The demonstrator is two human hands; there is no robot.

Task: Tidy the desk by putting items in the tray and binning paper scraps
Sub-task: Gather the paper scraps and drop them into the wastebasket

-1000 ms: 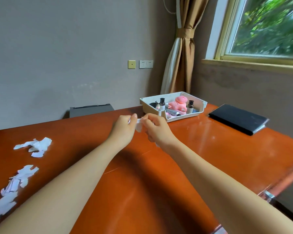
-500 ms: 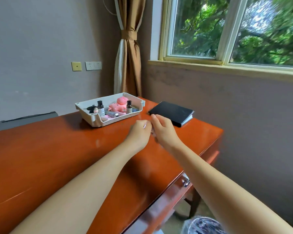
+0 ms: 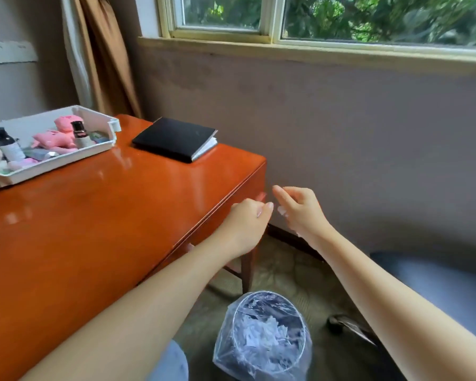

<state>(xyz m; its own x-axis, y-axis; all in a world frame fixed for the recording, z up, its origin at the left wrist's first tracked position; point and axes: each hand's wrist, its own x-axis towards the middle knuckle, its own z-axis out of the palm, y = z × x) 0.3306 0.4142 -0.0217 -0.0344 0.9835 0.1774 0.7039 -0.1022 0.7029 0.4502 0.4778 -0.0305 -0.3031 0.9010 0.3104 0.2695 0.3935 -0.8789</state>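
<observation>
Single head-worn wide-angle view. It looks forward and down across the right end of the glossy orange-brown wooden desk (image 3: 94, 215), facing the grey wall (image 3: 355, 127) beneath the cream-framed window (image 3: 272, 37). The plastic-lined round waste bin (image 3: 267, 339) sits close below. The left hand (image 3: 245, 224) and right hand (image 3: 300, 213) sit mid-frame at arm's reach.

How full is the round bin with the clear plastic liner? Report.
Partly full: the clear-lined round bin holds crumpled white paper scraps, below its rim.
</observation>
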